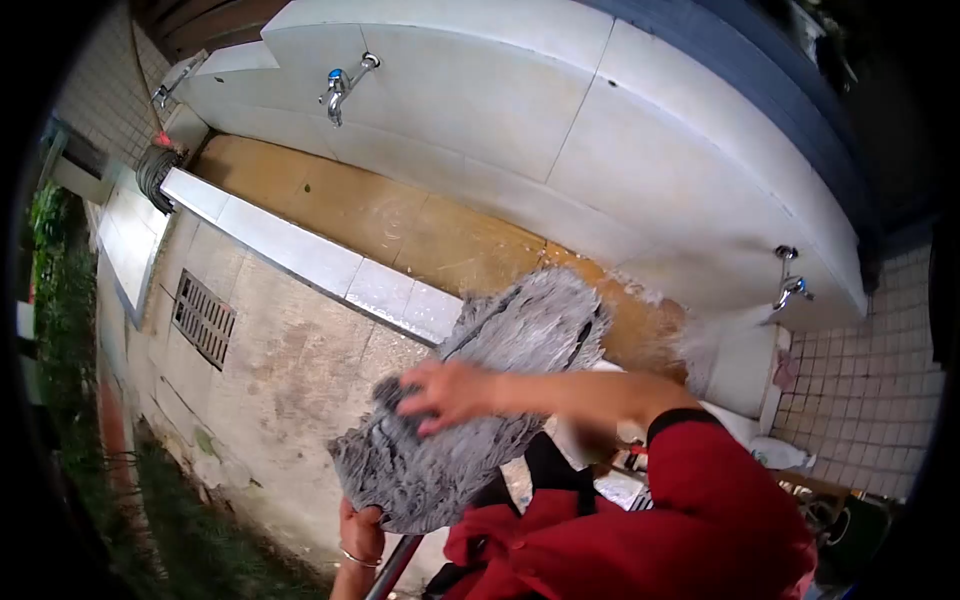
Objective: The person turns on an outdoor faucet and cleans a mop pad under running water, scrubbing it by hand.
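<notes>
A large, shaggy grey mop pad (540, 318) hangs across the tiled ledge of a wash trough, one end over the trough and the other over the floor. My right hand (450, 393) reaches across its middle, slightly blurred, its bent fingers gripping a bunch of the grey strands. At the lower left, my left hand (362, 530), with a bracelet on the wrist, is closed on the pad's near edge; part of those fingers is hidden beneath it. A dark metal pole (396, 566) runs down beside my left wrist.
Water sprays from the right tap (790, 288) into the yellowish trough (350, 210). Another tap (345, 88) sticks out of the white wall. A white tiled ledge (285, 240) borders the trough. A drain grate (204, 318) lies in the concrete floor, with a coiled hose (155, 178) beyond.
</notes>
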{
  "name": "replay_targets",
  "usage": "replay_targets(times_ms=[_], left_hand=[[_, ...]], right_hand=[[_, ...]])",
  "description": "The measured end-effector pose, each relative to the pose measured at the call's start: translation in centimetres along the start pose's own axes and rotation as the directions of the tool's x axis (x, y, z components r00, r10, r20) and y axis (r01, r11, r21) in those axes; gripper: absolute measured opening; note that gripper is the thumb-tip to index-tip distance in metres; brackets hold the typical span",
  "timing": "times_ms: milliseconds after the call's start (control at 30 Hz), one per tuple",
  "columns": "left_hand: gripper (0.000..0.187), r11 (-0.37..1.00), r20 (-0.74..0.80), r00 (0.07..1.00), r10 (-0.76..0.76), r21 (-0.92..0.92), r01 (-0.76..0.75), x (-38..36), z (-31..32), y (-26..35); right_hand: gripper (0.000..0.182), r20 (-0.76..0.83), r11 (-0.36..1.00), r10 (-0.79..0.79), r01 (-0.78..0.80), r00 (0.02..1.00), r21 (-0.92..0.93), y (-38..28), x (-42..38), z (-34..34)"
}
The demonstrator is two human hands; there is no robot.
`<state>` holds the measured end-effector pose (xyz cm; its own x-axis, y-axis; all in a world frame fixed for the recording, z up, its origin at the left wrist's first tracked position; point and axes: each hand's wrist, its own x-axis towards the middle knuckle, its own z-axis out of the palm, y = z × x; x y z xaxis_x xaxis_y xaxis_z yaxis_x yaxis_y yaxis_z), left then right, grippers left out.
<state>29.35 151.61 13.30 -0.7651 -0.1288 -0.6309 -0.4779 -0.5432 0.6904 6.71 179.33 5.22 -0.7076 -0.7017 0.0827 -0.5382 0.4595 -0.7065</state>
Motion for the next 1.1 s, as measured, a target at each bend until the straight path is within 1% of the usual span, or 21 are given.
replay_targets(times_ms=[67, 100, 133, 167, 200, 267, 333, 367, 500, 533, 600, 700, 733, 767, 800, 900, 933, 967, 1000, 1033, 1100], left_hand=[[0.060, 1.000, -0.024, 1.000, 0.003, -0.022, -0.004, 0.3, 0.1, -0.1], [0.060, 1.000, -0.009, 1.000, 0.014, -0.016, -0.014, 0.0, 0.0, -0.2], [0.060, 1.000, -0.016, 1.000, -0.008, -0.008, 0.008, -0.1, -0.2, -0.4], [0.061, 1.000, -0.017, 1.000, -0.022, -0.006, 0.022, 0.2, -0.3, -0.6], [0.061, 0.999, -0.018, 0.999, -0.038, 0.007, 0.038, 0.3, -0.7, -0.5], [0.061, 1.000, -0.010, 1.000, 0.004, 0.013, -0.004, 0.5, -1.2, -0.7], [0.061, 1.000, -0.005, 1.000, 0.010, 0.004, -0.010, 0.3, -1.3, -1.1], [0.061, 1.000, 0.001, 1.000, 0.002, 0.017, -0.002, 0.2, -0.9, -1.1], [0.061, 1.000, -0.014, 1.000, 0.019, -0.003, -0.019, 0.0, 0.0, -0.6], [0.061, 1.000, 0.002, 1.000, 0.017, 0.015, -0.017, 0.1, -0.1, -0.2], [0.061, 0.997, 0.004, 1.000, 0.013, 0.080, -0.014, -0.1, -0.5, -0.4], [0.060, 0.990, -0.029, 0.999, 0.046, 0.132, -0.041, 0.2, -0.5, -0.9], [0.060, 0.993, -0.011, 0.999, 0.032, 0.113, -0.030, 0.1, -0.4, -0.6], [0.060, 0.995, 0.009, 1.000, 0.028, 0.093, -0.028, 0.3, -0.3, -0.4], [0.061, 0.996, 0.016, 1.000, 0.012, 0.088, -0.013, 0.3, -0.3, -0.3], [0.062, 0.996, 0.069, 0.997, 0.034, 0.084, -0.040, -0.5, -0.1, 0.2], [0.063, 0.999, -0.022, 1.000, 0.002, 0.050, -0.001, -0.6, 0.0, 0.1], [0.064, 0.999, -0.049, 0.999, -0.022, 0.035, 0.023, -0.6, 0.1, 0.0], [0.064, 0.999, -0.004, 1.000, -0.010, 0.041, 0.010, -0.4, -0.2, 0.0], [0.064, 0.999, 0.046, 0.999, 0.010, 0.038, -0.012, 0.0, -0.3, -0.2], [0.063, 0.995, 0.019, 1.000, -0.002, 0.099, 0.000, -0.3, -0.6, 0.2]], right_hand=[[0.036, 0.045, 0.992, 0.017, -0.011, 0.999, -0.122, 1.2, 0.3, 1.6], [0.038, 0.024, 0.975, 0.196, -0.192, 0.980, -0.108, 5.6, -1.2, 0.0], [0.039, 0.110, 0.892, 0.437, -0.415, 0.893, -0.176, 6.9, -2.0, -3.2], [0.040, 0.008, 0.854, 0.488, -0.476, 0.873, -0.208, 10.9, -3.8, -4.1], [0.038, -0.054, 0.836, 0.512, -0.512, 0.857, -0.197, 10.2, -3.7, -4.9], [0.035, -0.177, 0.808, 0.536, -0.563, 0.825, -0.177, 8.4, -2.8, -7.2], [0.034, -0.155, 0.966, 0.239, -0.251, 0.959, -0.065, 1.8, 0.8, -3.6], [0.034, -0.102, 0.995, 0.061, -0.052, 0.993, 0.084, -2.4, 1.4, -1.8], [0.037, -0.073, 0.958, 0.189, -0.200, 0.979, -0.204, 4.1, -1.4, 1.1], [0.037, -0.033, 0.945, 0.256, -0.257, 0.966, -0.203, 7.4, -2.6, -1.0], [0.036, 0.034, 0.764, 0.604, -0.566, 0.796, -0.311, 13.1, -6.0, -5.1], [0.035, -0.152, 0.867, 0.469, -0.486, 0.870, -0.106, 3.1, -2.7, -5.9], [0.036, -0.208, 0.964, 0.261, -0.266, 0.943, 0.004, -0.9, -1.2, -3.7], [0.036, -0.226, 0.973, 0.059, -0.006, 0.972, 0.232, -5.3, -0.1, -1.0], [0.036, -0.065, 0.914, -0.128, 0.143, 0.990, 0.380, -9.5, 1.3, 1.4], [0.036, 0.086, 0.958, -0.228, 0.208, 0.970, 0.197, -8.9, 0.0, 3.9], [0.037, 0.132, 0.963, -0.249, 0.231, 0.959, 0.137, -7.8, -0.1, 5.1], [0.034, 0.075, 0.994, -0.107, 0.108, 0.991, -0.011, -2.6, -1.9, 4.0], [0.030, 0.096, 0.982, 0.141, -0.128, 0.985, -0.136, 0.7, -3.6, 1.1], [0.037, 0.136, 0.915, 0.396, -0.377, 0.908, -0.147, 4.6, -5.2, -1.7], [0.037, 0.008, 0.820, 0.572, -0.571, 0.821, -0.034, 10.1, -9.5, -3.8]])
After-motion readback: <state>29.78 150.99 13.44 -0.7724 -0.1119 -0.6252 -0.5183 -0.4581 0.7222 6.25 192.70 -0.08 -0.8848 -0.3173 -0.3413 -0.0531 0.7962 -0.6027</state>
